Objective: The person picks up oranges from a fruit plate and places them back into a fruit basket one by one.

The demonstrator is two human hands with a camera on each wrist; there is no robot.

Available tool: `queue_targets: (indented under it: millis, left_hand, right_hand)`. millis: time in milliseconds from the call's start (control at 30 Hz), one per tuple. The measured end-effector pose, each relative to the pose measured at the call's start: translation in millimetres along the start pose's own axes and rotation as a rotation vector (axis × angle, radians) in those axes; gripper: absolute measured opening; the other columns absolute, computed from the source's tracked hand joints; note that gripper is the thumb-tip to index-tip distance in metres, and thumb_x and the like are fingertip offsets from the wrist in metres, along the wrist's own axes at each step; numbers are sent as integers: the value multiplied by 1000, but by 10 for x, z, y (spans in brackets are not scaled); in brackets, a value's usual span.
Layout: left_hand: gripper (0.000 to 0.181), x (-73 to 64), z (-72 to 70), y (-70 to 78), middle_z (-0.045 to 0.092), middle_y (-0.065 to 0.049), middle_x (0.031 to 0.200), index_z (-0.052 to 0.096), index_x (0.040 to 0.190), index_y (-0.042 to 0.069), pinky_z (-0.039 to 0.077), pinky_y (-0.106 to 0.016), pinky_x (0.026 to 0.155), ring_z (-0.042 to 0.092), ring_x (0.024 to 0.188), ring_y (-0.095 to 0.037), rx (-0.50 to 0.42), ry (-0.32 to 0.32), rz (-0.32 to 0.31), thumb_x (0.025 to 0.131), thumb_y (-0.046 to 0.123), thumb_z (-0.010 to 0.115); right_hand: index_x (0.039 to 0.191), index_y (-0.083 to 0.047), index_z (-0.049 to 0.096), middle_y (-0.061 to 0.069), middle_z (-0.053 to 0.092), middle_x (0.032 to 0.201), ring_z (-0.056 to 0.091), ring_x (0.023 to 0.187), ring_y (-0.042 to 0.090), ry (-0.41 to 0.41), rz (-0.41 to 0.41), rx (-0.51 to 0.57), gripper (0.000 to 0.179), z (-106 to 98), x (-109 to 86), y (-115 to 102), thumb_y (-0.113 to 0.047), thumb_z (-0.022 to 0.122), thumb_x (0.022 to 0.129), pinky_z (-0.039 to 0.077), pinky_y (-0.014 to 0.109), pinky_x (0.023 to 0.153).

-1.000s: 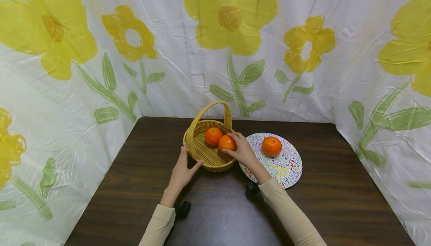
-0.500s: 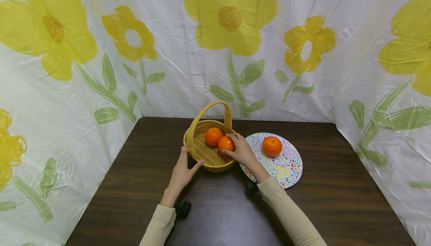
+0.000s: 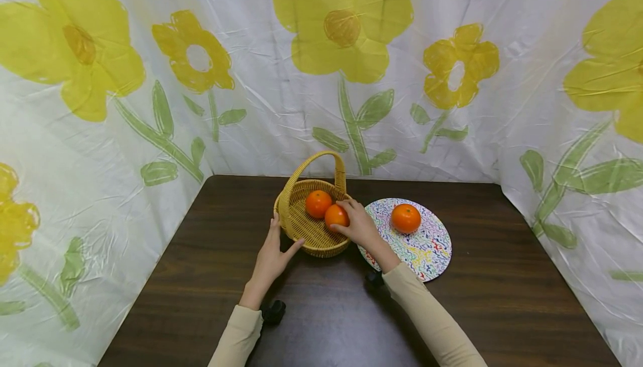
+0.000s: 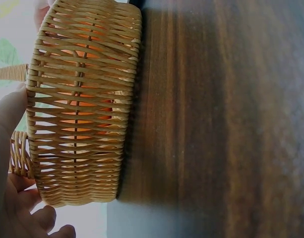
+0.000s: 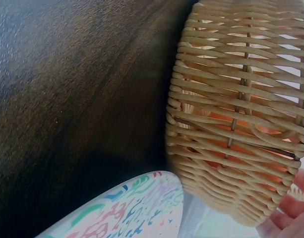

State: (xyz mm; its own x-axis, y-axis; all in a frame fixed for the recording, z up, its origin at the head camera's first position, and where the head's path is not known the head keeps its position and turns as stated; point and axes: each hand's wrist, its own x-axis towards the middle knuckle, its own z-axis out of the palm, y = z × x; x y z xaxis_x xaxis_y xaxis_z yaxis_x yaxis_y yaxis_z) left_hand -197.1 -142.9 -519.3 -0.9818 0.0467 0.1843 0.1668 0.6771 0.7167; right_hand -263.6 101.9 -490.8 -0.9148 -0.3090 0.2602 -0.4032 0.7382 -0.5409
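Note:
A round yellow wicker basket with a tall arched handle stands on the dark wooden table. My left hand rests against its left side, fingers straight, with the thumb spread toward the front rim. The left wrist view shows that thumb at the rim of the woven wall. My right hand reaches over the right rim and holds an orange between thumb and fingers, low inside the basket. Right beside it lies a second orange. In the right wrist view, orange colour shows through the weave.
Close to the basket's right side lies a round white plate with a colourful squiggle pattern, partly under my right forearm. One more orange sits on it. A white curtain with painted yellow flowers hangs behind the table.
My right hand and its orange have shifted slightly left, farther into the basket. My left hand, the basket, the plate and the other oranges have stayed in place.

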Motion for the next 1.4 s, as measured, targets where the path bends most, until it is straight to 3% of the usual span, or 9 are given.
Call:
queue_targets:
  millis: [167, 433, 1033, 1400]
  left_hand:
    - [92, 2, 0, 6, 6, -5, 157, 3, 150, 25, 28, -53, 106, 7, 143, -19, 1, -4, -1, 83, 60, 56]
    - [93, 0, -17, 25, 8, -9, 156, 7, 151, 20, 32, -55, 103, 14, 141, -27, 0, -2, -11, 83, 59, 57]
    - [96, 4, -18, 21, 5, -5, 157, 1, 150, 23, 32, -55, 103, 13, 142, -24, -1, -16, -28, 82, 62, 55]
    - [98, -15, -14, 31, 7, -9, 156, 0, 151, 21, 33, -55, 102, 18, 141, -28, -6, -11, -34, 82, 62, 56]
  right_hand:
    - [129, -9, 53, 12, 51, 125, 51, 111, 30, 4, -5, 9, 60, -4, -3, -9, -33, 74, 79, 46, 47, 89]
    - [130, -8, 53, 12, 50, 127, 50, 114, 30, 10, -23, 25, 61, -16, -16, -4, -34, 73, 79, 46, 47, 90]
    - [129, -11, 54, 11, 49, 129, 48, 119, 29, 44, -27, 59, 55, -95, -115, -30, -33, 71, 82, 43, 47, 96]
    - [127, -8, 56, 12, 52, 125, 52, 113, 29, 110, -54, 56, 53, -103, -201, -18, -32, 71, 82, 47, 45, 90]
